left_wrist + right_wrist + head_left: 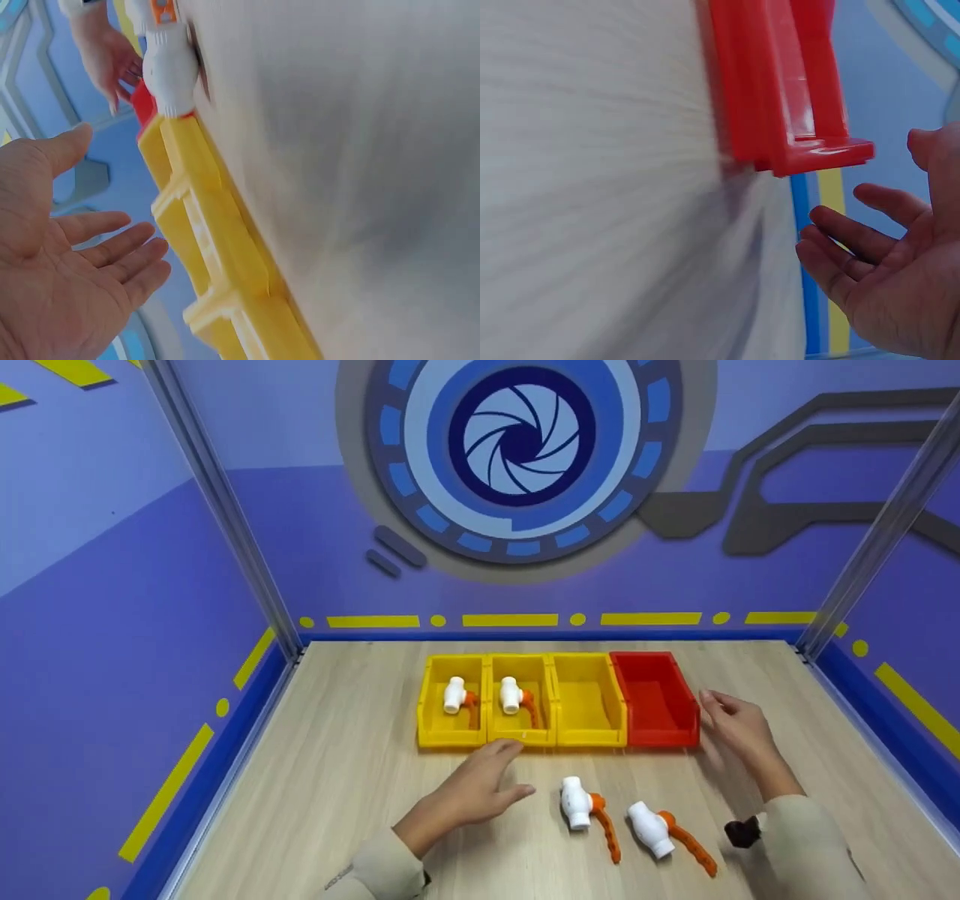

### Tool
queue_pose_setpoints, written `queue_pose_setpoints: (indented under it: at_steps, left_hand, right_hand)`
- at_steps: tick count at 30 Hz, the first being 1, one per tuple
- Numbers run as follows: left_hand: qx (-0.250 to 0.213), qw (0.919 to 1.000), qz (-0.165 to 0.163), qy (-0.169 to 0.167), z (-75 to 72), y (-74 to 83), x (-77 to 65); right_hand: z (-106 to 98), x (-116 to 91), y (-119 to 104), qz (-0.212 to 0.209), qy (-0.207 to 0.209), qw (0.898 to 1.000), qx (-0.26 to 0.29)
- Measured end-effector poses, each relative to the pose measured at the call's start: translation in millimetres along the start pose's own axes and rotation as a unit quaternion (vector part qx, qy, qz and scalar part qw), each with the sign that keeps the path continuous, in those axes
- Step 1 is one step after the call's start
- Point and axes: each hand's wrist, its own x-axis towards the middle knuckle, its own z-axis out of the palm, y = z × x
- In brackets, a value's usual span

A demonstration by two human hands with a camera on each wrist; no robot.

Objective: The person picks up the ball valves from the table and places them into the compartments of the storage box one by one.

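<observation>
My left hand point(476, 787) hovers in front of the second yellow bin point(523, 739), fingers extended and nothing held. In the left wrist view its palm point(67, 292) faces the bins with the fingers spread. My right hand point(742, 727) is beside the outer side of the red bin point(664, 735), fingers slightly bent around nothing. One white ball valve with an orange handle point(576, 802) lies on the table to the right of my left hand. A second such valve point(651, 830) lies farther right, between the two hands.
Three yellow bins and the red one stand in a row. A white valve point(454, 695) lies in the leftmost yellow bin point(424, 727), another valve point(511, 695) in the second. The third yellow bin point(589, 739) adjoins the red one. Blue panels point(300, 547) enclose the wooden table point(337, 780).
</observation>
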Motion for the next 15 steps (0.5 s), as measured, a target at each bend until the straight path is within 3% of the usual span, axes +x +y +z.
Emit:
queue_pose_setpoints:
  at_steps: [7, 15]
  left_hand:
    - [0.023, 0.9977, -0.040, 0.050, -11.9, -14.3, -21.6]
    - [0.006, 0.9913, -0.055, 0.119, -22.1, -29.7, -37.3]
  right_hand:
    - [-2, -31, 1, -0.100, 0.035, 0.991, -0.075]
    - [21, -63, -14, -0.174, 0.033, 0.976, -0.131]
